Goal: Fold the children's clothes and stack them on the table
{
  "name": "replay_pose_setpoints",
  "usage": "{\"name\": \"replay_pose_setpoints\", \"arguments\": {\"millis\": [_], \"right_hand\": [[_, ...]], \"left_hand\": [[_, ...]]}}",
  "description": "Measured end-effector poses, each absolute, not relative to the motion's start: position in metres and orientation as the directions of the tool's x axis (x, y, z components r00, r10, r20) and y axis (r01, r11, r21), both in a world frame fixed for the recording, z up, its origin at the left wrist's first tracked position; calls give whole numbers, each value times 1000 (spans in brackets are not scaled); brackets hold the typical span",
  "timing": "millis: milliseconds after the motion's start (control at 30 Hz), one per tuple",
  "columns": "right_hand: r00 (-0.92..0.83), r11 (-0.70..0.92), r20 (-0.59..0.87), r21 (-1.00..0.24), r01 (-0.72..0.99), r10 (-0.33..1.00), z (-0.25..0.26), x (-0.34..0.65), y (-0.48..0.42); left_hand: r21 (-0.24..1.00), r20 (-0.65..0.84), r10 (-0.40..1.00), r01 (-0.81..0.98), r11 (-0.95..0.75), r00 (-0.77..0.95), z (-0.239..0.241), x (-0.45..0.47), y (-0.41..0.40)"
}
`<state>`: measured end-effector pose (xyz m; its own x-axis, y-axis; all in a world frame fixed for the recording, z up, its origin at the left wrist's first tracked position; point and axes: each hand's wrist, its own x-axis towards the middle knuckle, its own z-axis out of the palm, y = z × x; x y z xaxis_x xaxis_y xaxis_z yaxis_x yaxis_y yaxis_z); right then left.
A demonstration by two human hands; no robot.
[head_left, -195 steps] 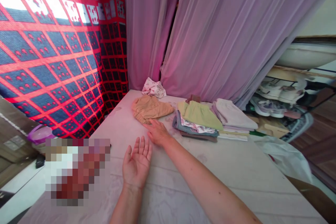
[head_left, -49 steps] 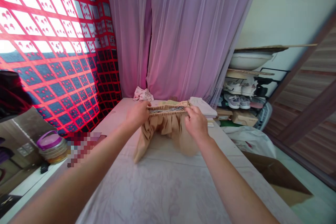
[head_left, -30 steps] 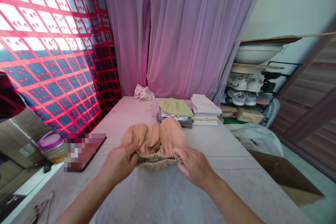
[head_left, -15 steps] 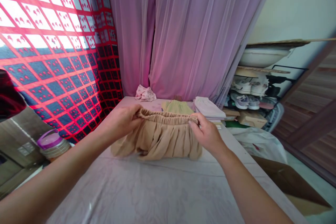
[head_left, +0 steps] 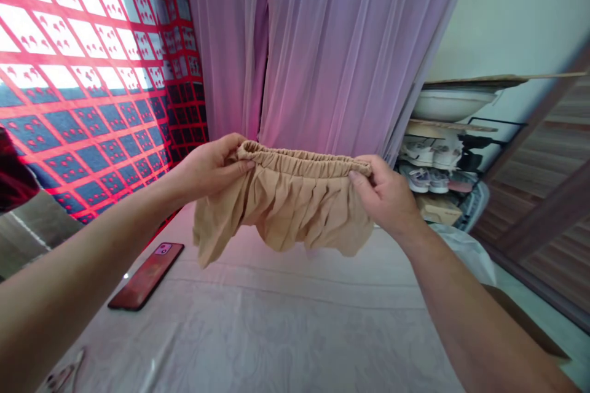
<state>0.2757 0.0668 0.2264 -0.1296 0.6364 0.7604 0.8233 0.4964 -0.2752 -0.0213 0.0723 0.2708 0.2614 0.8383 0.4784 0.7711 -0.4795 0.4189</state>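
While both of our hands are up at chest height, the tan shorts (head_left: 286, 202) hang between them, clear of the bed (head_left: 276, 331). Left hand (head_left: 207, 166): closed in a pinch on the left end of the elastic waistband, thumb on the near side. Right hand (head_left: 387, 196): likewise closed on the right end, fingers curled round the gathered edge.

Handling, as we judge it: light, thin, limp cloth; the legs droop and fold on their own. Not slippery, not fragile. The waistband is the firmest part and stretches, so it is the sound place to grip, one hand at each end as now. Hems would be the second choice.

Room: the sheet below is mostly bare and flat, with open space straight down and toward us. A phone (head_left: 146, 275) lies on it at the left, near that edge, well apart from the shorts. Patterned hanging (head_left: 92, 104) close on the left, purple curtain (head_left: 332, 49) behind, shoe rack (head_left: 442, 159) off the right side beyond the bed's edge.
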Motion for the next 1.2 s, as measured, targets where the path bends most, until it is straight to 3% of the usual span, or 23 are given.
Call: {"name": "replay_pose_setpoints", "arguments": {"millis": [100, 300, 400, 500, 633, 700, 800, 867, 1000, 1133, 1200], "right_hand": [[-178, 532, 715, -307, 789, 676, 222, 279, 53], [-205, 613, 634, -533, 583, 746, 240, 297, 13], [-187, 583, 614, -543, 605, 767, 255, 300, 16], [-230, 560, 574, -504, 657, 786, 242, 297, 50], [-301, 458, 359, -526, 717, 883, 167, 289, 116], [-220, 343, 282, -536, 772, 934, 120, 285, 140], [-3, 154, 283, -511, 846, 959, 64, 282, 149], [-3, 178, 338, -487, 855, 941, 44, 280, 141], [-209, 390, 436, -380, 839, 875, 21, 273, 110], [-253, 381, 406, -272, 884, 878, -9, 266, 89], [-237, 338, 372, -235, 911, 897, -25, 263, 85]], "left_hand": [[515, 393, 871, 715, -473, 294, 273, -23, 63], [743, 119, 937, 596, -303, 329, 291, -28, 23], [797, 74, 942, 549, -254, 328, 297, -28, 21], [760, 57, 960, 612, -220, 274, 284, -24, 48], [676, -35, 963, 716, -174, 267, 217, -19, 112], [659, -89, 957, 737, -152, 277, 170, -19, 137], [611, -126, 991, 791, 39, 49, 106, -27, 155], [639, -141, 990, 761, 110, -24, 75, -40, 155], [709, -148, 986, 687, 163, -82, 36, -75, 136], [582, -130, 986, 797, 160, -104, 19, -100, 106], [468, -40, 993, 876, 119, -114, 15, -103, 92]]}}
